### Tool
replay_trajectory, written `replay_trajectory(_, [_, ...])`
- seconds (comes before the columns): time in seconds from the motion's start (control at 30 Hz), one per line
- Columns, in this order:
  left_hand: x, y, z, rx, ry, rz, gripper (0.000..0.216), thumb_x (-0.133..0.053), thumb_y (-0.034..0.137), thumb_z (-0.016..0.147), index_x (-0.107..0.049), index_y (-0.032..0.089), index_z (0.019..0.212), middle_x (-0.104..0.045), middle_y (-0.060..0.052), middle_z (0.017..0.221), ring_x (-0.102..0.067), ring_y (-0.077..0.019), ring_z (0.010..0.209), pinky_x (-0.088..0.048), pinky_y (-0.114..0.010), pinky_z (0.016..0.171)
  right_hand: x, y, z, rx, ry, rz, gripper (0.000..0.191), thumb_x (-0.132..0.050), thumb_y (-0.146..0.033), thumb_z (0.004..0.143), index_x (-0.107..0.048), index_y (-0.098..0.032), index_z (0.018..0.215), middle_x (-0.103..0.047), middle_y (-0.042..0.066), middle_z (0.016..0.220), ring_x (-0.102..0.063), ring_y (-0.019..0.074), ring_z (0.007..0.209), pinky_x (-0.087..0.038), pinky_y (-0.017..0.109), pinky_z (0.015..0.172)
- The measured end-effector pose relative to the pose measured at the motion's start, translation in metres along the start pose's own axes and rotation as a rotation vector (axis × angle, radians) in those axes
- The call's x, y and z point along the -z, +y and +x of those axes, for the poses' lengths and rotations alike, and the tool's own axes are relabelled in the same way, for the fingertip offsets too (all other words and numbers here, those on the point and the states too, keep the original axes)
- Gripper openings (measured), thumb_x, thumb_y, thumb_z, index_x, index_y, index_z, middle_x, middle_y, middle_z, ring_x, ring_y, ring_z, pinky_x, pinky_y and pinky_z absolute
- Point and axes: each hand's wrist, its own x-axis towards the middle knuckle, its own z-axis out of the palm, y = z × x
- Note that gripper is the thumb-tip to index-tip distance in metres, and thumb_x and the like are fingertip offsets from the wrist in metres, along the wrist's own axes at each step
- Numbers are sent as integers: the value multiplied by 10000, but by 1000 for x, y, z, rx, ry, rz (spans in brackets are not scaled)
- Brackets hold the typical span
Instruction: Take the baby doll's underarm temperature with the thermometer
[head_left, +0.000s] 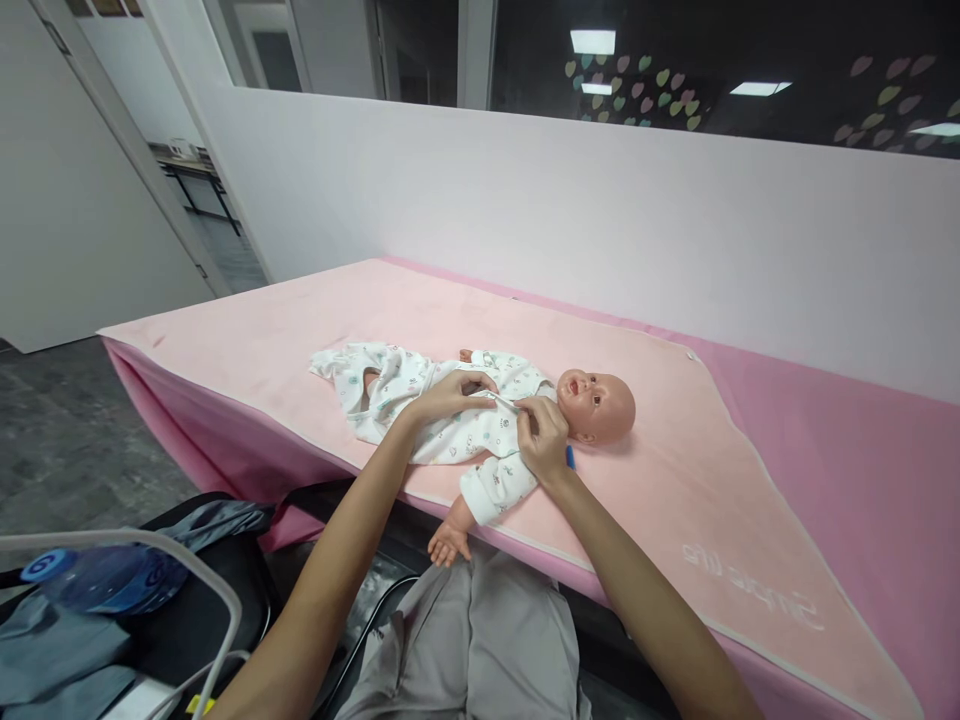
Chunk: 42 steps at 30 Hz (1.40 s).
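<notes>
A baby doll (596, 405) lies on its back on a pink blanket (300, 320), head to the right. It wears a white printed romper (409, 395). My left hand (450, 392) pinches the romper's front edge on the doll's chest. My right hand (544, 438) is closed on the same cloth near the doll's neck, close to the left hand. A small blue object (571, 458) shows just behind my right hand; I cannot tell what it is. The doll's bare hand (448, 543) hangs over the near edge of the table.
The table (862, 440) has a darker pink cover and stands against a white wall (600, 200). At the lower left are a blue water bottle (105, 578), grey cloth and a white curved rail (187, 570). My grey-clad lap (472, 640) is below the table edge. A doorway opens at the far left.
</notes>
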Motion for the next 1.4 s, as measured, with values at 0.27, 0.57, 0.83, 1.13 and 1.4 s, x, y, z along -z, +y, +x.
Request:
replay_trajectory(0.27, [0, 1, -1, -3, -19, 13, 258, -659, 359, 714, -604, 143, 842, -585, -37, 859, -533, -156, 857, -408, -280, 797, 2, -1, 0, -9, -49, 3, 199, -388, -89, 794, -561, -187, 790, -607, 33, 753, -552, 168, 740, -431, 304, 691])
replay_trajectory(0.57, [0, -2, 2, -12, -25, 59, 246, -655, 364, 714, -585, 145, 800, -558, -16, 816, -515, -141, 810, -396, -263, 773, 2, 1, -2, -9, -71, -17, 186, -384, -94, 789, -542, -190, 770, -583, 31, 738, -529, 171, 725, -398, 303, 685])
replay_trajectory(0.83, [-1, 3, 1, 0, -14, 99, 246, -649, 370, 719, -558, 150, 783, -517, 0, 784, -485, -138, 776, -384, -258, 723, 2, 0, 0, 26, -65, -6, 188, -376, -80, 778, -527, -191, 758, -557, 27, 692, -505, 168, 685, -385, 292, 651])
replay_trajectory(1.13, [0, -2, 0, -67, 0, 91, 287, -635, 319, 749, -635, 157, 987, -575, -45, 892, -518, -159, 859, -401, -280, 786, 2, 1, -2, 6, -63, -11, 183, -362, -84, 774, -500, -197, 736, -530, 20, 671, -484, 165, 661, -370, 288, 629])
replay_trajectory(1.4, [6, -1, -6, -15, 16, -8, 318, -656, 324, 731, -635, 155, 1000, -614, -66, 913, -556, -184, 894, -426, -301, 810, 3, 1, -1, -18, -45, 16, 183, -364, -89, 795, -513, -193, 768, -556, 23, 704, -518, 161, 685, -399, 282, 641])
